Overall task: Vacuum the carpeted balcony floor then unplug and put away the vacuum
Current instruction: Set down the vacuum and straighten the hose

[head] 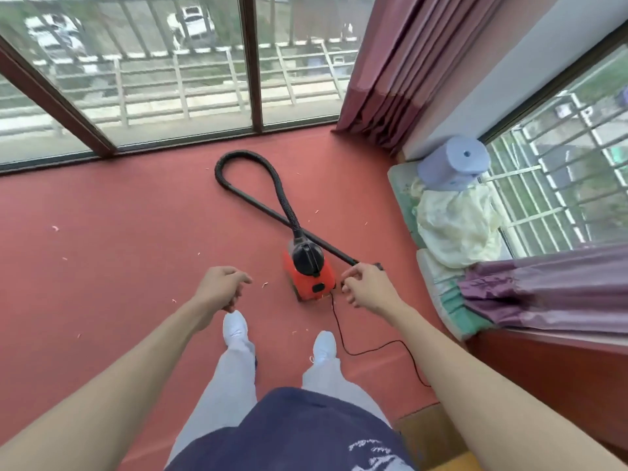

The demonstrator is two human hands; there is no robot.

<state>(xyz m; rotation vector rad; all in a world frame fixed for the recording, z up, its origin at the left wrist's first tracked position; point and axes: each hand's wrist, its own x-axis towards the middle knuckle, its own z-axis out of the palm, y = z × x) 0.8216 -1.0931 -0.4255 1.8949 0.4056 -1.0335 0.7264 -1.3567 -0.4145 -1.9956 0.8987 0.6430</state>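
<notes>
Though scraps still dot the red carpet (119, 215), vacuuming looks not yet begun. Head view: the vacuum (309, 273) sits on the carpet just ahead of the feet, hose (251, 175) looped toward the window, cord (343, 338) trailing right. The left hand (221, 287) hangs loosely curled, its grip empty. The right hand (363, 283) reaches near the wand's end; whether its grip pinches anything I cannot tell. Next move, likely: take the wand.

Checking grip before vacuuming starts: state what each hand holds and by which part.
Left hand holds nothing, fingers loosely curled above the carpet. Right hand is at the vacuum wand's end; whether it grips it cannot be told.
</notes>
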